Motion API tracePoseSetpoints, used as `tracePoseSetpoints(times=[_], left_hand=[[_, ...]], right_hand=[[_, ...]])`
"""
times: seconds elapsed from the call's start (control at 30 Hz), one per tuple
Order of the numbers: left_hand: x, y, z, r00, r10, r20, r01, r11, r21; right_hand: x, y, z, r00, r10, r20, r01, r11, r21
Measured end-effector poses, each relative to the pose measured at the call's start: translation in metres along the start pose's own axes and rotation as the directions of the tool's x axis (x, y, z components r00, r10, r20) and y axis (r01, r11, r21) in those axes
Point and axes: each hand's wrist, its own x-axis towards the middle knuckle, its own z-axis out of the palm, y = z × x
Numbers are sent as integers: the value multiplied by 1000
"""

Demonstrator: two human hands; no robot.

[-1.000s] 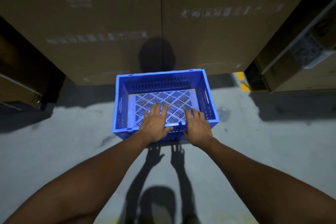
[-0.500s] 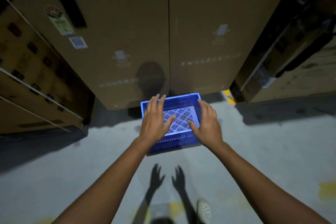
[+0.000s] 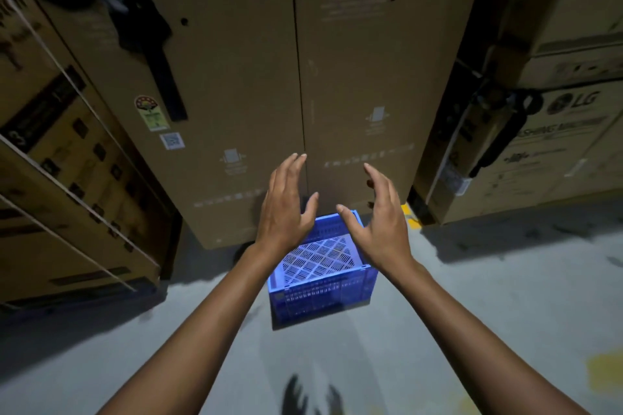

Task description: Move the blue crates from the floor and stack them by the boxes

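Observation:
One blue perforated crate (image 3: 322, 293) stands on the grey floor, right against the foot of two tall cardboard boxes (image 3: 303, 94). It holds nothing inside. My left hand (image 3: 285, 209) hovers above its left side with fingers spread and straight, holding nothing. My right hand (image 3: 379, 222) hovers above its right side, equally spread and free of the crate. Both hands are raised well clear of the crate's rim and partly hide its far corners.
Strapped cardboard boxes (image 3: 67, 178) lean at the left. More cartons, one marked LG (image 3: 556, 152), stand at the right. Bare concrete floor (image 3: 505, 313) stretches to the right and toward me, with a yellow mark (image 3: 606, 374) at the far right.
My hands let go of the crate's near rim and lifted away, spread open. The view pulled back and up, so the crate looks smaller and more of the tall boxes shows.

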Motion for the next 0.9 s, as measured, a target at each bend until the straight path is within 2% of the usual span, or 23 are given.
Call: tracePoseSetpoints(times=[0.53,0.9], left_hand=[[2,205,81,993,-30,-113,35,999,36],[-81,293,40,982,-95,-163,120,981,151]], right_hand=[[0,78,-179,999,-42,-34,48,978,203],[-74,67,-256,996,-88,1,84,950,302]])
